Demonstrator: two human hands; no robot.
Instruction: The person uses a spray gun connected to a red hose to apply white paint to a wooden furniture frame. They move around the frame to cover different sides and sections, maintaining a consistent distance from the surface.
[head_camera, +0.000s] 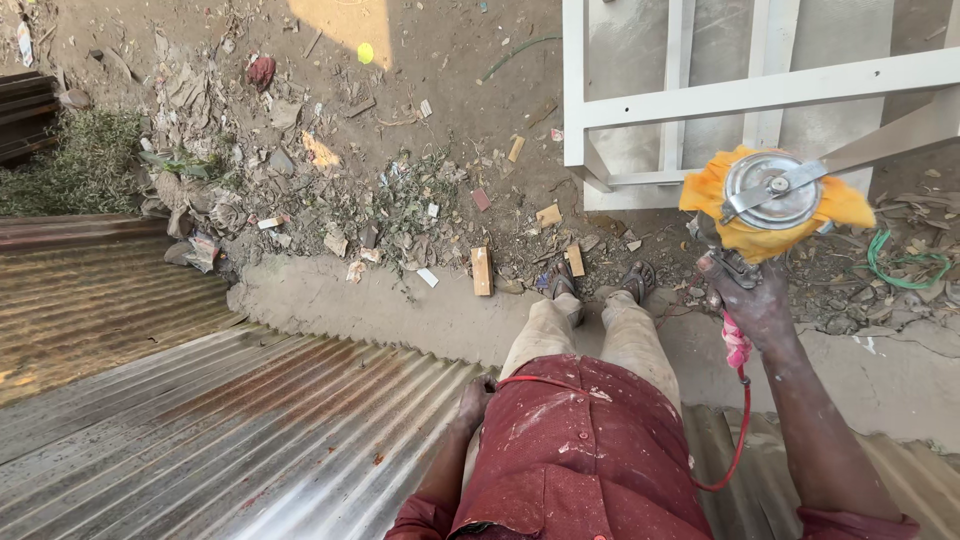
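Our right hand (752, 300) is raised in front of us, fingers wrapped tight around the grip of a paint spray gun (768, 200). The gun's round metal cup lid faces up at us, and a yellow cloth (712, 190) is bunched around the cup beneath it. A thin red hose (742, 420) runs from under that hand, down along our forearm and across our waist. A bit of pink cloth (737, 343) hangs at the wrist.

Our left hand (474, 398) hangs low by our hip, fingers curled loosely, close to the end of the red hose; we cannot tell whether it grips the hose or only rests beside it.

The spray gun sits just in front of a white painted metal frame (720, 95), which stands on the dirt to our upper right. We wear a dark red shirt (580, 450) flecked with pale paint, and our sandalled feet (600, 282) stand on a concrete edge. A rusty corrugated metal sheet (200, 400) slopes away on our left. Litter, wood scraps and a green cord (905, 265) lie on the ground (430, 60).
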